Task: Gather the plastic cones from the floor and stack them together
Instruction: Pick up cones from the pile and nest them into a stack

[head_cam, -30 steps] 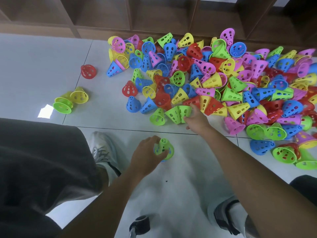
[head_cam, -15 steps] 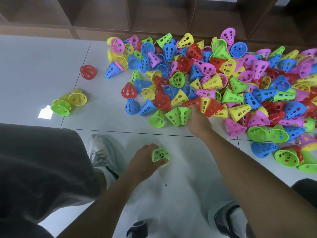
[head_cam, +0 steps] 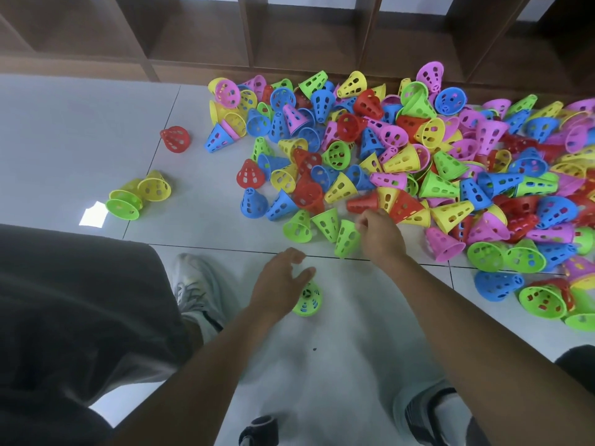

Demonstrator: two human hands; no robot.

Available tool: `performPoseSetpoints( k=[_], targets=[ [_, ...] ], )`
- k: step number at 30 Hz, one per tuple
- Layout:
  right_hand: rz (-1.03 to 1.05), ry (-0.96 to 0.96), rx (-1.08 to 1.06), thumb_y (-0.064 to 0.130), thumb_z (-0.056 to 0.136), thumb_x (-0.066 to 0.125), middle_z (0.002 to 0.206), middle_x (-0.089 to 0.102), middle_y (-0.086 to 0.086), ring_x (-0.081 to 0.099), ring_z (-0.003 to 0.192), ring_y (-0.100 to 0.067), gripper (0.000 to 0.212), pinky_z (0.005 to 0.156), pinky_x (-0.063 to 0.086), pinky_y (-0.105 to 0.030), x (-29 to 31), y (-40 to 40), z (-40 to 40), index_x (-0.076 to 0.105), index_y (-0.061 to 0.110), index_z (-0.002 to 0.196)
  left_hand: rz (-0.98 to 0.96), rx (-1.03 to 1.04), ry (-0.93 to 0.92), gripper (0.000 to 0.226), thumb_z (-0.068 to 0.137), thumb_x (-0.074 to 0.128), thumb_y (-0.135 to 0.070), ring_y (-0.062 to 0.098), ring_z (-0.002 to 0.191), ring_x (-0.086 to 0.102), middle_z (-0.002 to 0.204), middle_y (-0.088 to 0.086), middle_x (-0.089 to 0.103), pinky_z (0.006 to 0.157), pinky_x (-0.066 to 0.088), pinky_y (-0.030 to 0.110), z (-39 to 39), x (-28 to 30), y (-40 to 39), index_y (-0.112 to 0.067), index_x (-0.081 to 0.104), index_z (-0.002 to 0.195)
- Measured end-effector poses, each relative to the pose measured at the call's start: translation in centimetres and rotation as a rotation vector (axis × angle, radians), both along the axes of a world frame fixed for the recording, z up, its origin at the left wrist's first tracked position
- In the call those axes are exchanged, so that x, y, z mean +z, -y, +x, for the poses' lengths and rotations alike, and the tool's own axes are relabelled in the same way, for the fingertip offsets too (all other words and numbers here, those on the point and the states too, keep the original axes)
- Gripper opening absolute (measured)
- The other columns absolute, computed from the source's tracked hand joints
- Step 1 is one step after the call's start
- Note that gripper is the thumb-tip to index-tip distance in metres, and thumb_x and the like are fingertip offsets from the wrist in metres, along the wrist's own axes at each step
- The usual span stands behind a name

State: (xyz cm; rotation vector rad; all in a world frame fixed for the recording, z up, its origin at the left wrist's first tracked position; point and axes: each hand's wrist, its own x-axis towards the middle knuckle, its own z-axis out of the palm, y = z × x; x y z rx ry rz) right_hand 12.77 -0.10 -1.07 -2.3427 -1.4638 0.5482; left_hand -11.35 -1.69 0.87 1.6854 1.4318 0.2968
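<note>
Two risks stand out, judging from here: the small green perforated plastic cone (head_cam: 307,299) standing on the white tiled floor (head_cam: 80,130) could tip if the left hand (head_cam: 280,281) brushes it — that hand hovers over it, fingers spread and loose, holding nothing. Farther out, the right hand (head_cam: 380,235) pinches another green plastic cone (head_cam: 346,238) at the pile's near edge; a weak pinch could drop it. Beyond, the heap of coloured plastic cones (head_cam: 434,156) lies unsorted.
</note>
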Motion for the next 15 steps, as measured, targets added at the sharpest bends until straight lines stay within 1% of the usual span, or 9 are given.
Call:
performPoseSetpoints(
  k=[2, 3, 4, 5, 7, 9, 12, 14, 15],
  targets=[
    [0.049, -0.159, -0.081, 0.014, 0.097, 0.057, 0.093, 0.064, 0.0, 0.061, 0.087, -0.023, 0.013, 0.071, 0.044, -0.031, 0.7, 0.3, -0.1, 0.061, 0.016, 0.084, 0.006, -0.004, 0.002, 0.043, 0.092, 0.069, -0.045, 0.016, 0.113, 0.059, 0.124, -0.01, 0.06, 0.097, 0.05, 0.039, 0.4, 0.3, 0.1, -0.029, 0.056, 0.129],
    [0.059, -0.265, -0.124, 0.014, 0.097, 0.059, 0.09, 0.066, 0.0, 0.062, 0.086, -0.022, 0.015, 0.072, 0.045, -0.031, 1.2, 0.4, -0.2, 0.061, 0.017, 0.082, 0.006, -0.012, 0.001, 0.051, 0.09, 0.07, -0.048, 0.017, 0.115, 0.058, 0.127, -0.01, 0.058, 0.098, 0.05, 0.041, 0.6, 0.5, 0.1, -0.03, 0.052, 0.135],
    [0.06, -0.374, -0.162, 0.015, 0.096, 0.061, 0.089, 0.066, 0.0, 0.063, 0.085, -0.022, 0.016, 0.073, 0.05, -0.033, 1.8, 0.5, -0.5, 0.061, 0.018, 0.081, 0.007, -0.024, 0.0, 0.059, 0.089, 0.07, -0.051, 0.017, 0.116, 0.058, 0.13, -0.009, 0.057, 0.098, 0.05, 0.042, 0.8, 0.9, 0.1, -0.031, 0.047, 0.14],
    [0.059, -0.477, -0.19, 0.016, 0.096, 0.062, 0.087, 0.067, 0.0, 0.065, 0.081, -0.022, 0.017, 0.075, 0.055, -0.037, 2.4, 0.8, -0.8, 0.062, 0.019, 0.08, 0.013, -0.035, -0.003, 0.066, 0.088, 0.07, -0.054, 0.018, 0.114, 0.059, 0.131, -0.009, 0.056, 0.097, 0.051, 0.042, 1.0, 1.2, 0.1, -0.033, 0.043, 0.144],
    [0.036, -0.646, -0.207, 0.015, 0.097, 0.063, 0.083, 0.067, -0.003, 0.066, 0.07, -0.021, 0.016, 0.076, 0.061, -0.042, 3.7, 1.5, -1.7, 0.062, 0.017, 0.081, 0.047, -0.037, -0.008, 0.072, 0.087, 0.069, -0.058, 0.017, 0.109, 0.061, 0.127, -0.01, 0.058, 0.095, 0.05, 0.038, 1.3, 2.0, 0.1, -0.036, 0.037, 0.148],
    [-0.017, -0.76, -0.181, 0.013, 0.097, 0.062, 0.084, 0.068, -0.009, 0.067, 0.065, -0.022, 0.012, 0.074, 0.062, -0.04, 4.9, 2.2, -2.7, 0.063, 0.013, 0.085, 0.121, -0.022, -0.005, 0.068, 0.087, 0.069, -0.057, 0.015, 0.102, 0.063, 0.117, -0.01, 0.064, 0.089, 0.049, 0.035, 1.5, 2.9, 0.3, -0.036, 0.042, 0.146],
    [-0.095, -0.926, -0.158, 0.011, 0.098, 0.061, 0.086, 0.065, -0.015, 0.068, 0.062, -0.022, 0.008, 0.069, 0.061, -0.034, 5.9, 2.9, -3.9, 0.062, 0.007, 0.091, 0.249, -0.021, -0.014, 0.056, 0.086, 0.073, -0.051, 0.015, 0.082, 0.065, 0.092, -0.01, 0.069, 0.078, 0.052, 0.034, 0.9, 4.0, 0.4, -0.034, 0.054, 0.136],
    [-0.15, -0.975, -0.106, 0.014, 0.099, 0.06, 0.088, 0.066, -0.016, 0.07, 0.063, -0.023, 0.009, 0.073, 0.061, -0.037, 6.1, 2.7, -4.2, 0.062, 0.006, 0.095, 0.295, -0.01, -0.038, 0.052, 0.084, 0.075, -0.05, 0.013, 0.076, 0.062, 0.083, -0.009, 0.066, 0.071, 0.05, 0.031, 0.3, 4.8, 0.3, -0.033, 0.059, 0.131],
    [-0.18, -0.953, -0.065, 0.016, 0.099, 0.06, 0.088, 0.067, -0.015, 0.07, 0.065, -0.024, 0.01, 0.076, 0.06, -0.039, 5.9, 2.4, -4.2, 0.062, 0.007, 0.095, 0.305, -0.002, -0.053, 0.05, 0.084, 0.075, -0.05, 0.012, 0.075, 0.061, 0.081, -0.009, 0.066, 0.07, 0.049, 0.03, -0.1, 5.3, 0.1, -0.034, 0.06, 0.128]
  ],
)
